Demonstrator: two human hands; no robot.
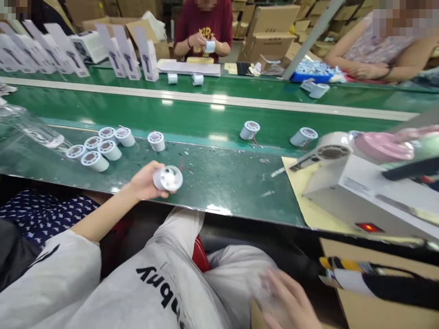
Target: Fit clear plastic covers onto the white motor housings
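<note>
My left hand (146, 182) is closed around a white cylindrical housing (168, 178) above the bench's front edge. Its open end faces up and toward me, with white parts inside. Low in the view, my right hand (290, 299) is smeared by motion beside my leg, and whether its fingers hold anything is unclear. Farther left on the bench stands a cluster of similar white cylinders (109, 150) with slotted ring tops. A lone one (156, 141) stands just behind my left hand.
Two white cylinders (250, 130) with wires sit on the green conveyor (206, 121). At right are a grey machine (363, 196) with a lit red switch and a tape roll (334, 146). A yellow-handled tool (343, 265) hangs below. Across the belt, a person (206, 27) handles a white cylinder.
</note>
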